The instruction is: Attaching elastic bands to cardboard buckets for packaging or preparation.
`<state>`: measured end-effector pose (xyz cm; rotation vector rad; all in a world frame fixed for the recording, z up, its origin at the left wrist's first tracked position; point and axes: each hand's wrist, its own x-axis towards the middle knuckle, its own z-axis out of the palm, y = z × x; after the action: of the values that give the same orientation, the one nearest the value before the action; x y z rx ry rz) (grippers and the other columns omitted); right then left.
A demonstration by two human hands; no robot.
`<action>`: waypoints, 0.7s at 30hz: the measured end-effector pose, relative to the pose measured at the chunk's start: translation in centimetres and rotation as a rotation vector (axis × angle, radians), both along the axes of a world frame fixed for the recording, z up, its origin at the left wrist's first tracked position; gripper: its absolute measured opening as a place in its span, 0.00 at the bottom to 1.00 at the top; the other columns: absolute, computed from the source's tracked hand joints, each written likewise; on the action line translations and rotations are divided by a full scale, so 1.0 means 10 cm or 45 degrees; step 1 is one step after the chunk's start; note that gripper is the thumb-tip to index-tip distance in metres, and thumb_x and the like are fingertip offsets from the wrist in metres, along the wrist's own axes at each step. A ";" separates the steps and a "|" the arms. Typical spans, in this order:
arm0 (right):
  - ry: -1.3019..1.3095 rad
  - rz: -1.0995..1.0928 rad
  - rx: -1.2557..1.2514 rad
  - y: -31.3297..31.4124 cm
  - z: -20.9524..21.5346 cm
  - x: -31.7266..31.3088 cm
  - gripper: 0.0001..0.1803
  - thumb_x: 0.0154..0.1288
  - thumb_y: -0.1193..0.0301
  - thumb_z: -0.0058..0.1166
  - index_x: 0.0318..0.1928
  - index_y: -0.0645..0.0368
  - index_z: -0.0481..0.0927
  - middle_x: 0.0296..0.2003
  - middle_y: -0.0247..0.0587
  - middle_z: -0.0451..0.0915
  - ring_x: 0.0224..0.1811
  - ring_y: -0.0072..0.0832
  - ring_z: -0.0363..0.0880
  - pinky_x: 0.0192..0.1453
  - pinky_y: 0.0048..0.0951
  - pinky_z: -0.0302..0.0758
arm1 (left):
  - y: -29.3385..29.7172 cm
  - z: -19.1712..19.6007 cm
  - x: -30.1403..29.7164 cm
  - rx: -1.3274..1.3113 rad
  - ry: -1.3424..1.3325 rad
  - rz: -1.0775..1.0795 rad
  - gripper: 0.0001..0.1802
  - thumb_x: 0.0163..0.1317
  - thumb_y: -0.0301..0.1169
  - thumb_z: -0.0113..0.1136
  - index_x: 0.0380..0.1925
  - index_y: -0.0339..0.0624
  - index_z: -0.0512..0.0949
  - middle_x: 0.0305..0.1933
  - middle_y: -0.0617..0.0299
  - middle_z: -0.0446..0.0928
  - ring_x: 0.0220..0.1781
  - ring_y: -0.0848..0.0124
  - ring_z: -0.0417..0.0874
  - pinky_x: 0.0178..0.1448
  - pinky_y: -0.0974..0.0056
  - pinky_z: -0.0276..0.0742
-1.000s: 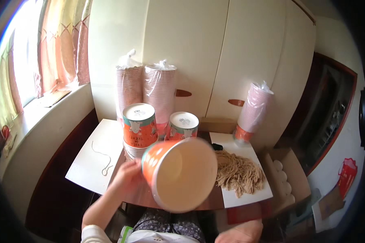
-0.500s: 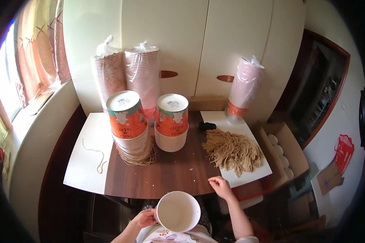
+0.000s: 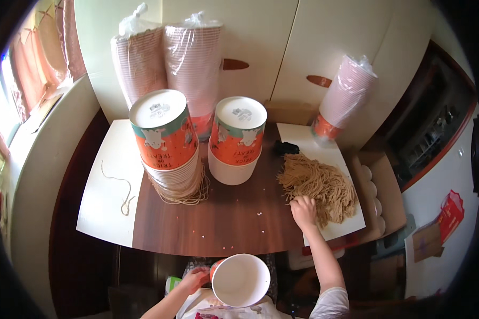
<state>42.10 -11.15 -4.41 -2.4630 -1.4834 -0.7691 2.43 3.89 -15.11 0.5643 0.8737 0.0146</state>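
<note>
My left hand [image 3: 198, 278] grips the side of a paper bucket [image 3: 240, 280], orange outside and white inside, over my lap with its mouth facing up. At the near left edge of a heap of tan cords [image 3: 324, 189], my right hand [image 3: 304, 210] has its fingers curled down onto the strands; their tips are partly hidden. Two stacks of upside-down buckets stand on the table: the left stack [image 3: 167, 139] has tan cords hanging around its bottom, and the right stack [image 3: 238, 139] stands beside it.
Plastic-wrapped bucket stacks [image 3: 193, 69] rise behind at the left, with another wrapped stack [image 3: 343, 98] at the back right. A black object [image 3: 286, 148] touches the cord heap. One loose cord [image 3: 123, 191] lies on the white left leaf. A cardboard box [image 3: 391, 189] with white round items stands right.
My right hand has moved forward and right onto the cord heap. The left hand still holds the bucket near my lap. The whole view has shifted slightly.
</note>
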 end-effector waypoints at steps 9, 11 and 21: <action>0.360 0.219 0.414 0.01 0.49 -1.07 0.07 0.48 0.75 0.61 0.30 0.55 0.79 0.37 0.33 0.78 0.48 0.33 0.72 0.55 0.36 0.65 | 0.05 0.60 -0.16 1.117 0.167 -0.236 0.12 0.54 0.21 0.56 0.40 0.36 0.73 0.36 0.58 0.76 0.36 0.71 0.78 0.37 0.68 0.76; 0.431 0.336 0.352 0.04 0.55 -1.33 0.07 0.49 0.75 0.61 0.31 0.54 0.78 0.36 0.32 0.79 0.48 0.32 0.74 0.57 0.36 0.64 | 0.04 0.91 -0.05 1.446 0.068 -0.264 0.11 0.54 0.22 0.57 0.39 0.36 0.73 0.36 0.56 0.75 0.35 0.70 0.79 0.38 0.68 0.76; 1.542 0.531 0.213 0.05 0.61 -2.40 0.09 0.48 0.79 0.60 0.33 0.57 0.79 0.24 0.35 0.75 0.24 0.30 0.76 0.28 0.28 0.74 | 0.03 1.40 0.09 1.582 -0.244 -0.663 0.35 0.43 0.32 0.66 0.52 0.34 0.62 0.51 0.46 0.67 0.54 0.51 0.68 0.57 0.56 0.66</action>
<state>18.13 -10.62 1.69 -1.7248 -1.2064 0.5832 3.34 4.17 -1.14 1.9052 0.4219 0.1421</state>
